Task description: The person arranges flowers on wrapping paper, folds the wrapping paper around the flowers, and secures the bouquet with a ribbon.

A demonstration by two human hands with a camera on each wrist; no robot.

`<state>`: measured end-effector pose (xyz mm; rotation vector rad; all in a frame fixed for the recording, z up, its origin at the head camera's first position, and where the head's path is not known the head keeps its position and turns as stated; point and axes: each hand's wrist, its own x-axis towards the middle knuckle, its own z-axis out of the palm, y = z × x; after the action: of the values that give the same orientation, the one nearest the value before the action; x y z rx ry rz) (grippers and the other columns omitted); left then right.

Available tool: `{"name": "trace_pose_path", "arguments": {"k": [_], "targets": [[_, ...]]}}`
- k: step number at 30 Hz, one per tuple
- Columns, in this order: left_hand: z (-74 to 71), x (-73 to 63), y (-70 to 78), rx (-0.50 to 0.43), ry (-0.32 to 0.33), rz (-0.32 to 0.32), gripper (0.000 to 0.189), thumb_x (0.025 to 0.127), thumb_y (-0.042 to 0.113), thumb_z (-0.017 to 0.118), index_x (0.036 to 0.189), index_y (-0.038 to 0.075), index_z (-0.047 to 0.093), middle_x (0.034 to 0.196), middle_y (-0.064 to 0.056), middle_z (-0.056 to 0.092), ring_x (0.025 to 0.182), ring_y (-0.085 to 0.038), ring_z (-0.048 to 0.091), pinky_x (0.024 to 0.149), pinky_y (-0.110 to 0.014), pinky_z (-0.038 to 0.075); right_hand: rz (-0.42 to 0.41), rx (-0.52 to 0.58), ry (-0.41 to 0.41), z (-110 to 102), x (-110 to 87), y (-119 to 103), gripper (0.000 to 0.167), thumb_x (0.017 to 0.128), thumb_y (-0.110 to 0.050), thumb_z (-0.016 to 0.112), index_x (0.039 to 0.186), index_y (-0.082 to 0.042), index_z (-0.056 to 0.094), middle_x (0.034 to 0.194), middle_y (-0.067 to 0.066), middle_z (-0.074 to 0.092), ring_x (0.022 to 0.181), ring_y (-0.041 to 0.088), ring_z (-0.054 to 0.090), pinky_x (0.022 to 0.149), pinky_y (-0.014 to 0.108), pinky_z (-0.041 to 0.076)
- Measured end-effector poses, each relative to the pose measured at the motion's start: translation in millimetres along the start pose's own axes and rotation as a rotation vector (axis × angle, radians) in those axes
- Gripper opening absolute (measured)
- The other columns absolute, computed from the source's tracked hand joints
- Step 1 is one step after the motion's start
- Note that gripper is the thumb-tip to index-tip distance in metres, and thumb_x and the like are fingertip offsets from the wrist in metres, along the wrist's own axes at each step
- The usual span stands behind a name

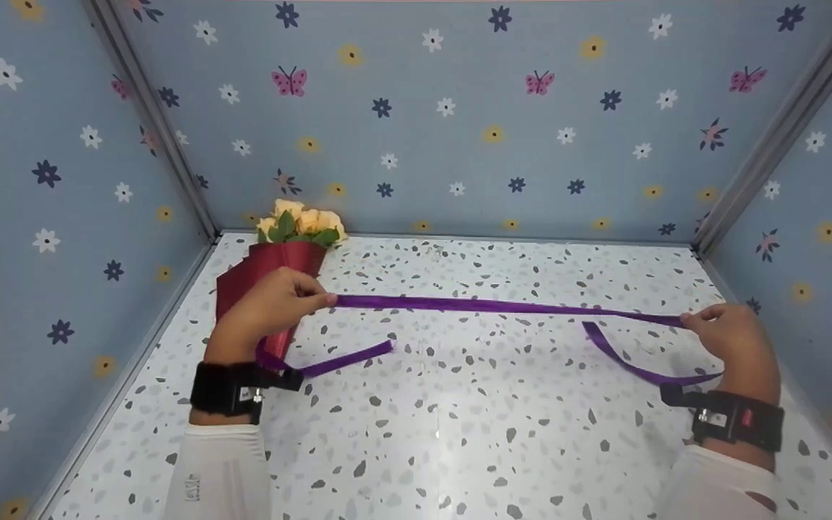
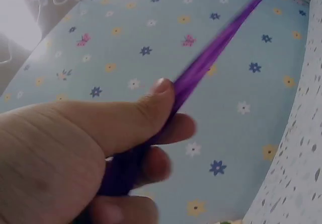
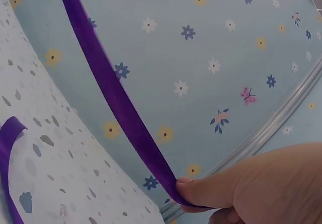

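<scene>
A purple ribbon [image 1: 474, 305] stretches nearly straight between both hands, raised over the speckled tabletop. My left hand [image 1: 279, 307] pinches one part of it between thumb and fingers; in the left wrist view the ribbon [image 2: 201, 65] runs up from the thumb tip and also down through the palm. My right hand [image 1: 734, 332] pinches the other part, and the ribbon [image 3: 118, 95] slants away from that thumb in the right wrist view. Loose ribbon ends hang below each hand. Behind the left hand lies a bouquet of peach roses [image 1: 308, 220] in dark red wrapping [image 1: 271, 263], partly covered by that hand and forearm.
The white speckled tabletop [image 1: 445, 419] is enclosed by blue panels [image 1: 445, 130] printed with flowers and butterflies at the back and both sides. Grey metal strips [image 1: 777, 130] join the panels at the corners. The bouquet lies near the back left corner.
</scene>
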<state>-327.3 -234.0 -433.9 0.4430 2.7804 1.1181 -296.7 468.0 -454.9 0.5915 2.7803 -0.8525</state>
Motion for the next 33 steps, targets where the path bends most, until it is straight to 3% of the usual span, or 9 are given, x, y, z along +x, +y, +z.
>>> {"name": "trace_pose_path", "arguments": {"k": [4, 7, 10, 14, 19, 22, 26, 29, 33], "targets": [[2.9, 5.7, -17.1, 0.128, -0.123, -0.128, 0.046, 0.114, 0.036, 0.071, 0.074, 0.015, 0.065, 0.065, 0.004, 0.043, 0.061, -0.016, 0.042, 0.059, -0.031, 0.038, -0.046, -0.077, -0.063, 9, 12.0, 7, 0.057, 0.113, -0.039, 0.064, 0.14, 0.011, 0.066, 0.14, 0.036, 0.064, 0.122, 0.051, 0.058, 0.097, 0.063, 0.055], [18.0, 15.1, -24.8, 0.228, -0.087, -0.218, 0.039, 0.114, 0.035, 0.07, 0.082, 0.011, 0.07, 0.07, -0.001, 0.054, 0.068, -0.022, 0.055, 0.063, -0.035, 0.045, -0.057, -0.09, -0.08, 19, 21.3, 10, 0.054, 0.112, -0.036, 0.067, 0.135, 0.013, 0.069, 0.125, 0.031, 0.069, 0.112, 0.046, 0.061, 0.091, 0.056, 0.056], [38.2, 24.8, -28.9, 0.332, -0.005, -0.246, 0.027, 0.112, 0.03, 0.072, 0.106, 0.004, 0.078, 0.094, -0.012, 0.07, 0.089, -0.032, 0.068, 0.078, -0.046, 0.057, -0.039, -0.066, -0.064, 30, 27.8, 13, 0.055, 0.114, -0.038, 0.064, 0.136, 0.012, 0.068, 0.121, 0.027, 0.071, 0.107, 0.039, 0.061, 0.087, 0.049, 0.054], [66.6, 34.9, -22.8, 0.392, 0.062, -0.179, 0.033, 0.108, 0.023, 0.076, 0.133, 0.002, 0.077, 0.13, -0.021, 0.069, 0.125, -0.043, 0.067, 0.105, -0.062, 0.058, -0.005, -0.028, 0.06, 37, 28.0, 12, 0.06, 0.116, -0.043, 0.059, 0.143, 0.01, 0.065, 0.137, 0.033, 0.068, 0.116, 0.046, 0.064, 0.091, 0.056, 0.056], [105.5, 45.7, -2.2, 0.336, 0.016, 0.051, 0.031, 0.108, 0.022, 0.077, 0.133, 0.004, 0.078, 0.134, -0.017, 0.069, 0.135, -0.04, 0.065, 0.118, -0.057, 0.055, -0.077, 0.012, 0.177, 35, 19.3, -10, 0.053, 0.116, -0.039, 0.058, 0.14, 0.007, 0.066, 0.137, 0.033, 0.067, 0.12, 0.048, 0.065, 0.097, 0.062, 0.056], [124.0, 45.3, 8.1, 0.362, -0.046, 0.126, 0.033, 0.108, 0.024, 0.078, 0.138, 0.009, 0.078, 0.14, -0.012, 0.072, 0.141, -0.036, 0.065, 0.122, -0.058, 0.053, -0.205, -0.007, 0.086, 41, 13.2, -39, 0.047, 0.116, -0.037, 0.06, 0.137, 0.004, 0.068, 0.134, 0.031, 0.069, 0.12, 0.047, 0.067, 0.1, 0.063, 0.057], [134.5, 38.1, 12.5, 0.432, -0.092, 0.116, 0.034, 0.108, 0.028, 0.079, 0.14, 0.019, 0.078, 0.148, -0.006, 0.073, 0.146, -0.032, 0.064, 0.129, -0.068, 0.042, -0.346, -0.075, -0.086, 72, 9.9, -82, 0.04, 0.114, -0.036, 0.067, 0.132, -0.002, 0.073, 0.128, 0.025, 0.075, 0.111, 0.038, 0.073, 0.098, 0.057, 0.061], [136.3, 36.1, 12.0, 0.456, -0.091, 0.105, 0.032, 0.107, 0.03, 0.08, 0.138, 0.021, 0.08, 0.144, -0.006, 0.076, 0.141, -0.033, 0.067, 0.128, -0.074, 0.039, -0.379, -0.135, -0.168, 101, 11.7, -103, 0.035, 0.112, -0.037, 0.07, 0.126, -0.006, 0.078, 0.113, 0.016, 0.078, 0.097, 0.028, 0.072, 0.088, 0.047, 0.06], [138.3, 37.5, 13.3, 0.483, -0.078, 0.097, 0.031, 0.106, 0.033, 0.08, 0.133, 0.019, 0.081, 0.134, -0.006, 0.078, 0.131, -0.033, 0.071, 0.124, -0.075, 0.043, -0.389, -0.212, -0.186, 128, 18.7, -105, 0.034, 0.113, -0.037, 0.07, 0.119, -0.004, 0.078, 0.101, 0.011, 0.075, 0.087, 0.025, 0.067, 0.079, 0.041, 0.056]]}}
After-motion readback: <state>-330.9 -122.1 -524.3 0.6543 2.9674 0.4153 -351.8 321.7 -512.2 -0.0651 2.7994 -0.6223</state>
